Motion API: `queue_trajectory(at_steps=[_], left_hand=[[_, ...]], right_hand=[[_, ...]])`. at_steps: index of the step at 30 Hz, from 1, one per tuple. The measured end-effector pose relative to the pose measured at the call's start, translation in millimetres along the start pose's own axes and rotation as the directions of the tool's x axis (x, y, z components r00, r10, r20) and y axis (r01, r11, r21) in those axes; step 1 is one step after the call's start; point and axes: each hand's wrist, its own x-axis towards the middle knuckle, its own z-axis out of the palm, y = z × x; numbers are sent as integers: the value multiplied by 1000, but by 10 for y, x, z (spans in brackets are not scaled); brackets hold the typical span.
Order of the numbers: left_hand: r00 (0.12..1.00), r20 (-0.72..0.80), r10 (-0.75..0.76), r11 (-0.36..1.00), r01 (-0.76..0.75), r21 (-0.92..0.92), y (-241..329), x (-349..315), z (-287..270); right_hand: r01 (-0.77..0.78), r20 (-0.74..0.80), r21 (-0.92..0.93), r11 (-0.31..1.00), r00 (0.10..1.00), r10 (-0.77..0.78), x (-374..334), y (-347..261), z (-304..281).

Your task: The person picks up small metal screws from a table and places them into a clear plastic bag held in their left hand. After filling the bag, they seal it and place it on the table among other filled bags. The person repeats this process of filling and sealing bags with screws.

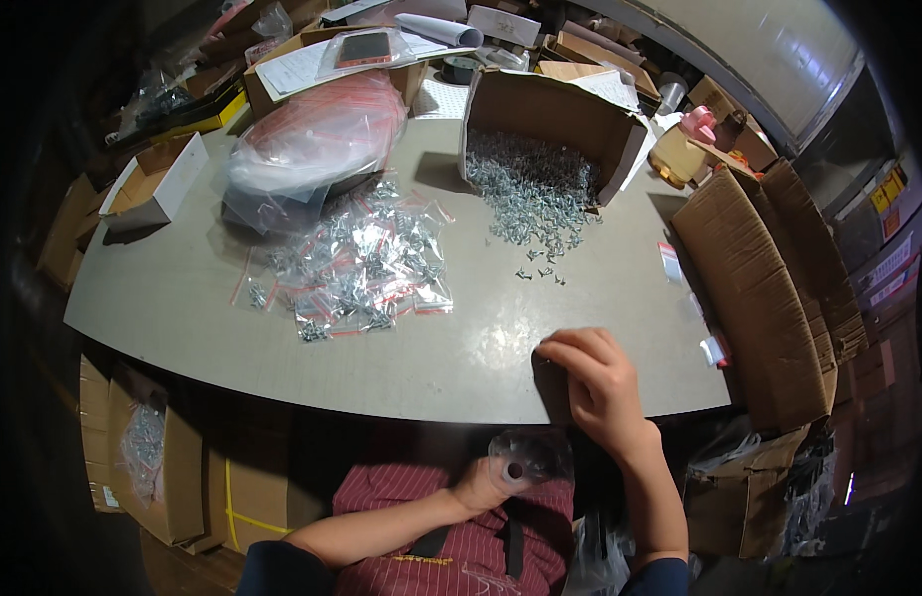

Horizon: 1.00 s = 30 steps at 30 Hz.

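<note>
My left hand (486, 484) is below the table edge, in front of my striped shirt, and holds a small clear plastic bag (528, 455) with its mouth held apart. My right hand (598, 382) rests at the near edge of the grey table (183, 298), fingers curled and pinched together; whether screws are in them is hidden. A few loose silver screws (540, 270) lie ahead of it, spilling from a tipped cardboard box (550, 119). A pile of filled small zip bags (366, 268) lies to the left.
A bundle of empty clear bags (317, 144) sits behind the filled ones. A small open white box (153, 184) stands at far left. A large open carton (769, 288) flanks the right. Clutter of boxes and papers (381, 45) fills the back; cartons (158, 467) sit under the table.
</note>
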Motion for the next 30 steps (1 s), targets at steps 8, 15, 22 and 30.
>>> queue_trajectory(at_steps=[8, 15, 22, 30], left_hand=[[998, 58, -10, 915, 32, -402, 103, 57, 33], [987, 48, -156, 987, 157, -21, 271, 54, -53], [994, -31, -107, 994, 106, -34, 207, 37, -17], [991, -1, -133, 988, 133, -84, 310, 50, -50]], right_hand=[[-133, 211, 363, 922, 976, 57, -284, -264, -381], [-229, -13, 40, 973, 973, 230, 346, 435, -100], [-98, 24, -91, 991, 995, 101, 511, 591, 80], [-131, 12, -61, 990, 991, 132, 439, 497, 16]])
